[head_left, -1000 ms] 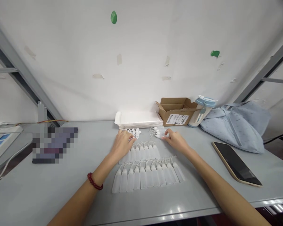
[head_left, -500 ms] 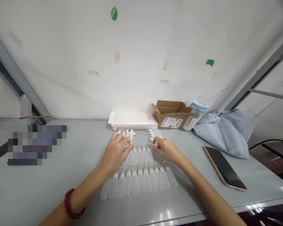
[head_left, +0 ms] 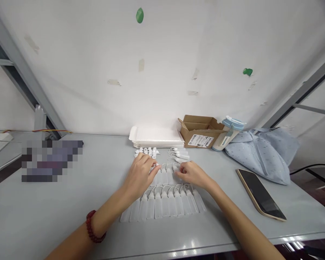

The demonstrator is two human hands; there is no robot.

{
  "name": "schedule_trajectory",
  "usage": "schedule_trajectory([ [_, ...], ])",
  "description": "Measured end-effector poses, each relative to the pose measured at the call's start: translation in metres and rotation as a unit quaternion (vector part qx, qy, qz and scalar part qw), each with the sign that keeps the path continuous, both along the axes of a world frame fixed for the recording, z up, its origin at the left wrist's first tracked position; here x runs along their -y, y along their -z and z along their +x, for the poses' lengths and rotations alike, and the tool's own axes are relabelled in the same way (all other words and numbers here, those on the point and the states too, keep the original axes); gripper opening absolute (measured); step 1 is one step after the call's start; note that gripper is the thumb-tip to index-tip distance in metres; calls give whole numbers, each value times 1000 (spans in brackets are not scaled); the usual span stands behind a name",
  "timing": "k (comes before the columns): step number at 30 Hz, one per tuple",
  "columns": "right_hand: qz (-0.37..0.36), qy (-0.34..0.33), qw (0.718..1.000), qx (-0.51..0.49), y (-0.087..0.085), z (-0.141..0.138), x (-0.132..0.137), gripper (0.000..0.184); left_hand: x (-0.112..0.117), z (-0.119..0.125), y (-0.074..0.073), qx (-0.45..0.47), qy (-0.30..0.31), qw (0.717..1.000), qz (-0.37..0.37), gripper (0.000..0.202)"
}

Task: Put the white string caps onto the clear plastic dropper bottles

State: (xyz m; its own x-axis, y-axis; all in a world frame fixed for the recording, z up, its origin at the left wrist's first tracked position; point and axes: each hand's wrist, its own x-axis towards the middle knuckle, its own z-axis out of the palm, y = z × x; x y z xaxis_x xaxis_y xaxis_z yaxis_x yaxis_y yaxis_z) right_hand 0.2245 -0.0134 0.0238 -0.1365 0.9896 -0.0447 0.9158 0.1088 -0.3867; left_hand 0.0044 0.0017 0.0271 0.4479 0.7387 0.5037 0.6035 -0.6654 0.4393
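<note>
**Slim white bottles, two rows, with two bare hands at the rear row**

Bottles [head_left: 165,207]: milky, translucent, smooth, plastic-looking; slim bodies with narrower white necks and thin curved cords. Table [head_left: 151,240]: grey, smooth, lightly glossy. Envelopes [head_left: 158,136]: white, flat, stacked by the wall. Carton [head_left: 199,136]: brown cardboard, open, labelled in front. Cup [head_left: 221,140]: pale body, blue lid, leaning beside the carton. Bag [head_left: 260,155]: light blue cloth, creased, speckled. Phone [head_left: 261,195]: dark screen, pale edge, lying flat at right, well apart from the rows. Bracelet [head_left: 93,228]: dark red beads, on the left wrist.

Caps [head_left: 146,151]: small, white, loosely clustered before the envelopes, just beyond the left hand [head_left: 141,171]. That hand screens the rear row's left end; its thumb and forefinger nearly meet at a small white piece, grip unclear. Right hand [head_left: 193,174]: fingers curled narrow at the rear row's right end, at a bottle; whether it is gripped cannot be told.

Bottles, placement: mid-table, side by side, necks towards the wall; front row slightly fanned. A few more lie crosswise behind, right of the caps.
</note>
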Motion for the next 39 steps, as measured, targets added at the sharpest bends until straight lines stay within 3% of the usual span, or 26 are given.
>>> schedule_trajectory([
  [8, 18, -15, 999, -38, -2, 4, 0, 25, 1, 0, 2, 14, 12, 1000, -8, 15],
  [14, 34, -20, 992, -117, -8, 1, 3, 21, 3, 2, -3, 55, 6, 992, -112, 19],
  [22, 107, -66, 967, -223, -16, -15, 18, 17, 5, 4, -14, 145, 0, 958, -247, 21],
  [27, 178, -69, 960, -206, -13, -20, 22, 14, 16, 4, -19, 193, 30, 965, -177, 17],
  [35, 286, -110, 950, -62, 2, -18, 20, 13, 18, 7, -11, 150, 73, 985, 44, 16],
  [39, 317, -130, 938, -42, 4, -18, 21, 12, 14, 4, -7, 116, 84, 988, 60, 16],
])
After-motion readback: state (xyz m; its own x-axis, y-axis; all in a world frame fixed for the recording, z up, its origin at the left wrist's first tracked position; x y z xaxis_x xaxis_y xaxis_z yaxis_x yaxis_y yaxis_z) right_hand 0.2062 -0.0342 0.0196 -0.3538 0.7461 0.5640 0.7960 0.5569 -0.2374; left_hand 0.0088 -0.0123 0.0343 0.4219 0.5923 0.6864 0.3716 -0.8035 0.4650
